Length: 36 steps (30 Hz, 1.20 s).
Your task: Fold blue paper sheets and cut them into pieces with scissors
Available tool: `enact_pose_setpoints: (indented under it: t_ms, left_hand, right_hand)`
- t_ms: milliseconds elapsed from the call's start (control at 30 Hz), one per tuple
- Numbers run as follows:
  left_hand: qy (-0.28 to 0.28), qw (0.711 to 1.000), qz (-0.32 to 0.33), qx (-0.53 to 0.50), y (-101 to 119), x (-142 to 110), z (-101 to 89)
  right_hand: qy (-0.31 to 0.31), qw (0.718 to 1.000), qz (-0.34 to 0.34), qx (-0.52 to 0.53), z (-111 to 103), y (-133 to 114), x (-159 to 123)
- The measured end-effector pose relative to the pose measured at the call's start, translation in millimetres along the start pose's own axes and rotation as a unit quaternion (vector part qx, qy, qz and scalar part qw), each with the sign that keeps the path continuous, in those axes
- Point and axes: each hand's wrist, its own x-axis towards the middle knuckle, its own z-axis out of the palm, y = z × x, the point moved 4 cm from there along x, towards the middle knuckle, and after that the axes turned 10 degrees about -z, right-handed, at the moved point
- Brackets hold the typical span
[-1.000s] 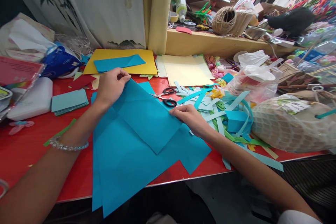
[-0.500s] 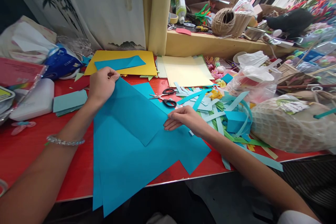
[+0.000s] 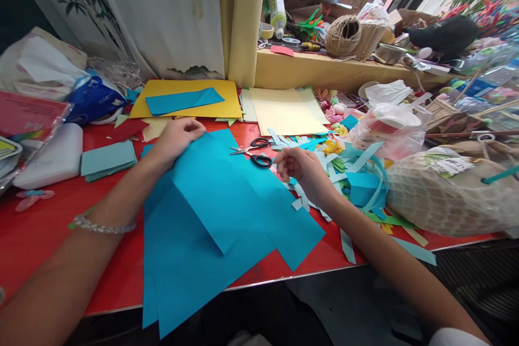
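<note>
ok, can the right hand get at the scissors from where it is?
Probably yes: the right hand looks empty and is close beside the scissors, with nothing seen lying over them to block a grab.

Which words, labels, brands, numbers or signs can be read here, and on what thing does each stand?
No text reads clearly.
Curtain: dark brush characters, not clear enough to quote.
Blue packet: light lettering, blurred.
Pink packet: print too small.
Label on net bag: blurred.
</note>
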Motion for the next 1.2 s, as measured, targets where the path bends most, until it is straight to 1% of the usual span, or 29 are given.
enact_pose_setpoints:
  t_ms: [67,133,200,267,300,433,500,633,700,767,900,1033,1200]
  left_hand:
    - [-0.048,0.999,-0.004,-0.011,13.0,-16.7,27.5]
    - [-0.092,0.995,0.007,-0.026,25.0,-36.5,52.0]
    - [-0.114,0.992,0.042,-0.028,35.6,-55.3,68.8]
    - [-0.114,0.991,0.068,-0.009,42.0,-69.1,77.0]
    - [-0.107,0.991,0.081,0.004,44.1,-73.5,78.2]
    - [-0.076,0.989,0.122,0.036,47.5,-78.5,75.1]
    - [-0.076,0.987,0.136,0.038,48.2,-78.5,73.9]
    - [-0.076,0.985,0.153,0.040,52.3,-80.8,72.2]
    - [-0.088,0.986,0.141,0.022,54.9,-81.1,70.3]
    - [-0.112,0.987,0.115,-0.001,56.9,-79.9,67.8]
    - [-0.156,0.985,0.060,-0.028,58.5,-76.6,63.4]
    - [-0.175,0.982,0.056,-0.039,58.7,-75.5,63.2]
    - [-0.189,0.981,0.035,-0.028,56.8,-74.6,66.2]
  right_hand:
    - [-0.023,0.999,0.041,-0.020,4.0,4.9,-0.1]
    - [-0.054,0.994,0.075,-0.051,10.8,11.0,-2.2]
    - [-0.083,0.991,0.081,-0.070,17.5,15.8,-4.6]
    - [-0.106,0.989,0.076,-0.068,22.3,18.3,-6.3]
    - [-0.104,0.990,0.075,-0.059,23.1,18.6,-6.6]
    - [-0.054,0.993,0.104,0.011,21.3,15.5,-6.0]
    - [-0.052,0.991,0.118,0.034,21.5,13.3,-5.7]
    - [-0.056,0.990,0.125,0.022,19.0,14.5,-4.7]
    - [-0.055,0.990,0.131,0.017,16.7,17.1,-4.2]
    - [-0.049,0.990,0.130,0.011,14.6,17.9,-3.7]
    - [-0.049,0.994,0.102,0.006,15.9,11.3,-3.4]
    - [-0.067,0.994,0.088,0.001,20.5,5.7,-4.1]
    - [-0.072,0.995,0.071,-0.025,21.1,6.1,-4.6]
